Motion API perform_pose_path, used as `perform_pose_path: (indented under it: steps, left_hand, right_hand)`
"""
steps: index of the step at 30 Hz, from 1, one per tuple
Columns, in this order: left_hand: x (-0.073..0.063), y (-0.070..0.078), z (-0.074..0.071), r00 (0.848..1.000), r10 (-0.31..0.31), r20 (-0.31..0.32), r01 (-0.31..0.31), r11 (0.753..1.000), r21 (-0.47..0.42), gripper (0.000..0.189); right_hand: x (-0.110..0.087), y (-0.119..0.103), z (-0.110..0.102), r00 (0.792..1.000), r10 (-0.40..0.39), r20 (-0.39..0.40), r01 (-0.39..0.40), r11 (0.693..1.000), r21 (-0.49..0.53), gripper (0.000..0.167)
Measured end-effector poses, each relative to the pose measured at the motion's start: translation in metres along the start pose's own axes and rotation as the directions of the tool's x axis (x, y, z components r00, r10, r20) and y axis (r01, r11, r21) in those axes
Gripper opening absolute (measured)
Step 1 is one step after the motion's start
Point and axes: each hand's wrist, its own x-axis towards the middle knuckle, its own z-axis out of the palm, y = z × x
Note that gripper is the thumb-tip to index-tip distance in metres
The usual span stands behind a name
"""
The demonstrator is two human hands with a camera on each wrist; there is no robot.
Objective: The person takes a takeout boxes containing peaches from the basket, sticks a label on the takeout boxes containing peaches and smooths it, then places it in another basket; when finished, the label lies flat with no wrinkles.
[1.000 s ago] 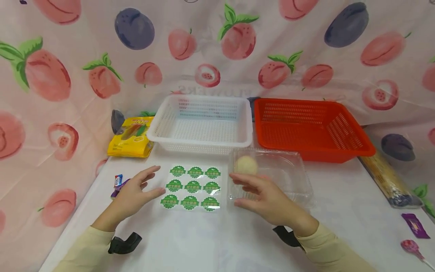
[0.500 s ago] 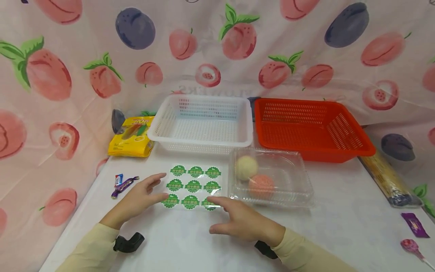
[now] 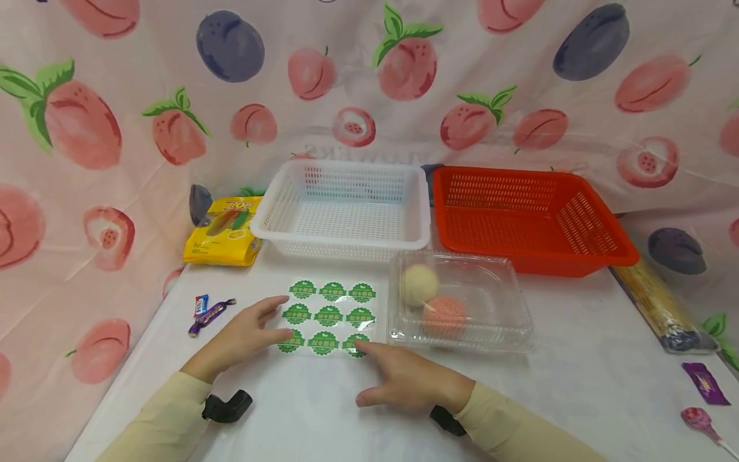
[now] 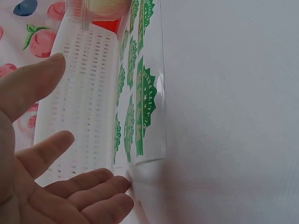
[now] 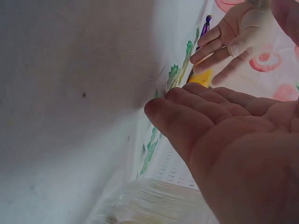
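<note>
A clear sheet of round green stickers (image 3: 328,316) lies flat on the white table. My left hand (image 3: 245,337) is at its left edge, thumb and fingers apart, holding nothing; the left wrist view shows these fingers spread beside the stickers (image 4: 145,107). My right hand (image 3: 410,378) is by the sheet's lower right corner, with straight fingers and the thumb held away. Whether its fingertips touch the sheet I cannot tell. Just behind this hand sits a lidded clear plastic box (image 3: 485,289) containing a pale yellow ball (image 3: 419,285) and a pink ball (image 3: 444,316).
Behind stand a white basket (image 3: 346,246) and a red basket (image 3: 537,263). A yellow bag (image 3: 222,237) and small wrapped candies (image 3: 212,316) lie left. On the right are a long clear packet (image 3: 664,301), a purple candy (image 3: 705,383) and a lollipop (image 3: 698,420).
My right hand has moved left and toward me, away from the plastic box, uncovering the pink ball. My left hand has shifted slightly right, toward the sticker sheet.
</note>
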Motion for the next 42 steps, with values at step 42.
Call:
perform_pose_path:
  steps: [42]
  left_hand:
    - [0.009,-0.008,-0.005,0.984,-0.157,-0.079,0.145,0.978,-0.148,0.084]
  right_hand:
    - [0.022,0.000,0.005,0.998,0.037,0.052,-0.037,0.999,-0.006,0.083]
